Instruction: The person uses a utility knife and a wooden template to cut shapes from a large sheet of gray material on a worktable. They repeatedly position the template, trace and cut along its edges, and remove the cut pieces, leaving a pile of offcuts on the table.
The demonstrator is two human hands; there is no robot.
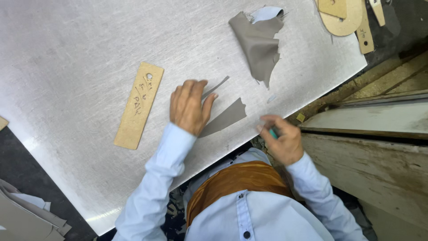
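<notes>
Viewed from head camera, looking down. Nearest, at 6 o'clock: pale blue shirt [249, 218] with an orange-brown cloth [232, 178] across the chest.

Right hand [281, 139] at 4 o'clock, off the bench edge, grip closed around a small teal tool [273, 132]; most of the tool hidden by the fingers, kind not determinable.

Left hand [189, 107] near centre, laid palm down on the bench [67, 53], fingers spread flat, grip open and enclosing nothing. Pressed onto a grey leather strip [225, 118] running out from under the hand toward 3 o'clock. A thinner grey sliver [217, 87] just beside the fingertips at 1 o'clock; contact not determinable.

At 9 o'clock of the left hand, apart from it: 1 long tan card template [138, 105], punched with 1 hole at its far end, handwriting on its face.

Farther, at 12 to 1 o'clock: a larger ragged grey leather piece [258, 44], one corner folded to show a pale underside. Well apart from both hands.

Farthest, at 2 o'clock on the bench corner: several tan card patterns [343, 18], 1 rounded, others narrow.

At 8 o'clock, below the bench edge: stacked grey sheets [22, 214].
</notes>
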